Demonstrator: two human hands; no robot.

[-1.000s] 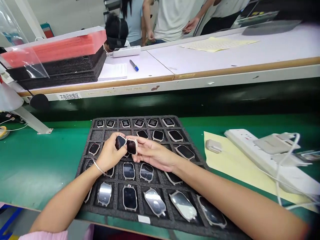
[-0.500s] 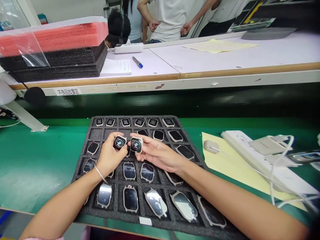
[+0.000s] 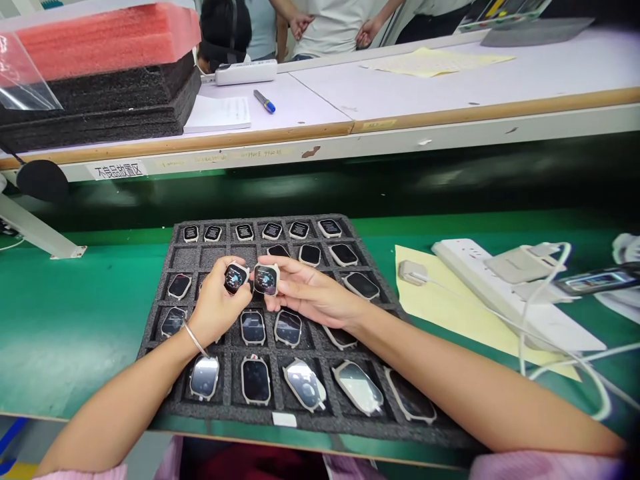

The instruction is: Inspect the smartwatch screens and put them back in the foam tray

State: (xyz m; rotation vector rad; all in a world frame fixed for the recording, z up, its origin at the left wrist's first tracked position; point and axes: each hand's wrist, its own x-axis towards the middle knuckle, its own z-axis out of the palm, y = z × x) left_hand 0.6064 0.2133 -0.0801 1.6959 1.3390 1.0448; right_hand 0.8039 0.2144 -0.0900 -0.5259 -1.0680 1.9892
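on the green tabletop (image 3: pixel 75 320), under both hands, a black foam tray (image 3: pixel 340 423) is laid out, and most of its pockets are filled. the left hand (image 3: pixel 215 307) is closed in a pinch on the left watch body (image 3: pixel 235 277), which is gripped by its edges with the lit screen turned up. just beside it, touching or nearly so, the right watch body (image 3: pixel 265 279), also lit, is pinched between thumb and fingers of the right hand (image 3: pixel 310 297). both are held above the tray's middle rows. beyond the hands, the back row (image 3: pixel 273 231) is seen with text on its screens. by the wrists, the front row (image 3: pixel 255 380) is dark. empty pockets (image 3: pixel 186 257) are seen beyond the left hand. well right of the right hand, a charging puck (image 3: pixel 411 272) is set on yellow paper beside a power strip (image 3: pixel 500 293).
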